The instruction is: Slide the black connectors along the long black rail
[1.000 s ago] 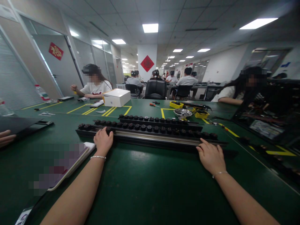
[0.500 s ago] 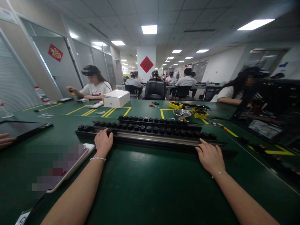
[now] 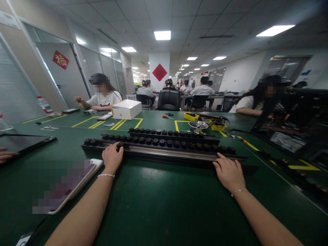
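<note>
A long black rail with a row of black knobs and a metal strip lies across the green table in front of me. My left hand rests on its left part, fingers curled over the near edge by a knob. My right hand lies on its right end, fingers bent onto the rail. A second black rail with knobs lies just behind the first.
A tablet lies at my left. A white box, yellow trays and a metal bowl stand further back. Another person's hand shows at the left edge by a dark panel. Several people sit around the table.
Both hands stay on the near rail. The view has tilted slightly, so everything sits a little lower in the picture; the person at the back left has shifted an arm.
</note>
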Motion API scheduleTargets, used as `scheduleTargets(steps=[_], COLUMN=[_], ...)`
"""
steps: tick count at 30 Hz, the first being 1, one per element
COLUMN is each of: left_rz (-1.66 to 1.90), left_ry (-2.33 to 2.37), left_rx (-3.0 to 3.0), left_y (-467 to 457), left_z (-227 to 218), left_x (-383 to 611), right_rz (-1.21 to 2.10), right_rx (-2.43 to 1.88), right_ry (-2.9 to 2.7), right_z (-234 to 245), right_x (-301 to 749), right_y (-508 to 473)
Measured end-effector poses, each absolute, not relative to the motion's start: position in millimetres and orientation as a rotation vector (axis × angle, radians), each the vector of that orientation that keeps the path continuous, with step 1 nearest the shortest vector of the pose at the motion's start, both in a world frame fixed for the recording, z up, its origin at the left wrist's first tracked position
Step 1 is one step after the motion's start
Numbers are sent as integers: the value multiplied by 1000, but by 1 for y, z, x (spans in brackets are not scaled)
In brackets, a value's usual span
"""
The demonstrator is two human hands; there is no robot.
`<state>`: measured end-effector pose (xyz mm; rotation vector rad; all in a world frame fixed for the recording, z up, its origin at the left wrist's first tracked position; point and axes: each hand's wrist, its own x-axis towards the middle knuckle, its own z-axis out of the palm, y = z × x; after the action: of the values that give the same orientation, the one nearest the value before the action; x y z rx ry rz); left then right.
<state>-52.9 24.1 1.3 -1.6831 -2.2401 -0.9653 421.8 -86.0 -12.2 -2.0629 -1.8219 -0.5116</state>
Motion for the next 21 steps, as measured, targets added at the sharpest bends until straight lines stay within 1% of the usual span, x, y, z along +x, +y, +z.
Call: scheduleTargets(steps=[21], left_rz=[-1038], left_ry=[-2169], left_rx=[-1743], left_y=[27], left_z=[-2], left_x=[-55], right_rz=[-522], right_rx=[-2046], right_ry=[-1825], right_z=[-13], right_x=[423], right_y=[-85])
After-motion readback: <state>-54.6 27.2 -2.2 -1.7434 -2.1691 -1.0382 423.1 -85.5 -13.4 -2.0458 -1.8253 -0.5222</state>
